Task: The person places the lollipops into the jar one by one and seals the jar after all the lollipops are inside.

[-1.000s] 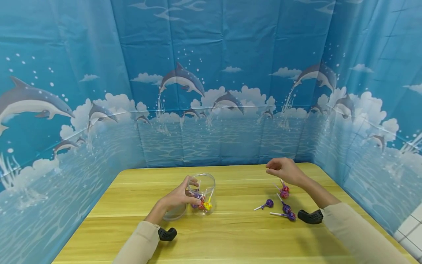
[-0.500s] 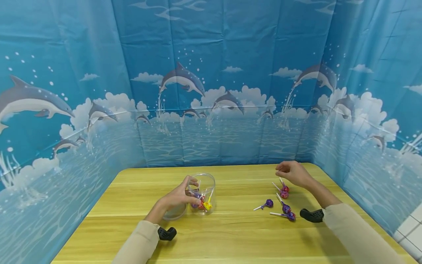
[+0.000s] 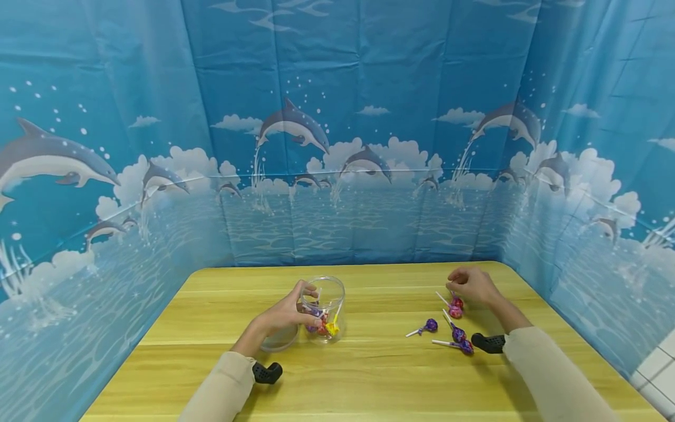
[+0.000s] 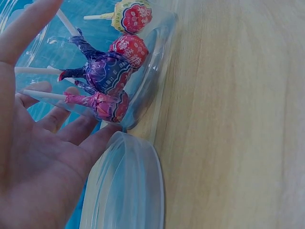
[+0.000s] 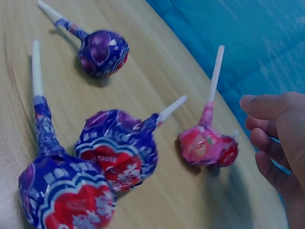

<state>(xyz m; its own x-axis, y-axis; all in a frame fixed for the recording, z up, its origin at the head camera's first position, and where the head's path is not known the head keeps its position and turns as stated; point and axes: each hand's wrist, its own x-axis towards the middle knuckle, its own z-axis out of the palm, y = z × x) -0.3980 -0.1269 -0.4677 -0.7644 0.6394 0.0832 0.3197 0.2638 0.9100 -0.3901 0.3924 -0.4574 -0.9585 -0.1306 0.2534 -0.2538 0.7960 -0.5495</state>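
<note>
My left hand grips a clear jar standing on the table, thumb and fingers round its side. Inside the jar, several lollipops in purple, red, pink and yellow wrappers lie near the bottom. My right hand is over the far right of the table, fingers loosely bent. Its fingertips hover beside the stick of a red lollipop, apart from it in the right wrist view. A pink lollipop lies against the red one. Closer to me rest two purple lollipops, heads together, and a single purple lollipop.
A round translucent lid lies on the table beside the jar, partly behind my left hand. The wood-grain table ends at a blue dolphin-print curtain at the back and sides. White tiles show at the right edge.
My right hand has moved right and down to the red and pink lollipops, away from the middle of the table. My left hand and the jar have stayed in place.
</note>
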